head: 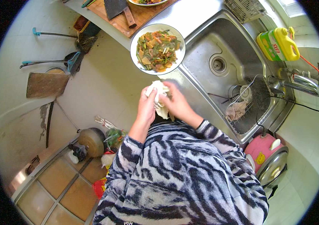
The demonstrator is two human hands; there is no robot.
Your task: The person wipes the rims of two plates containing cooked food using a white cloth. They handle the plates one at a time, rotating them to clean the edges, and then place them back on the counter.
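A crumpled white cloth is between my two hands, in front of my body. My left hand grips its left side, the thumb lying on top. At its right side is my right hand, blurred, with its fingers bent against the cloth; part of the cloth hangs down below. Just beyond both hands, a round white plate with a dark rim holds cooked vegetables in pieces. It stands at the counter's edge, near the sink.
A cleaver lies on a wooden cutting board. Right of the plate is a steel sink with a wire rack and a rag. A yellow detergent jug, a faucet and a pink rice cooker stand farther right.
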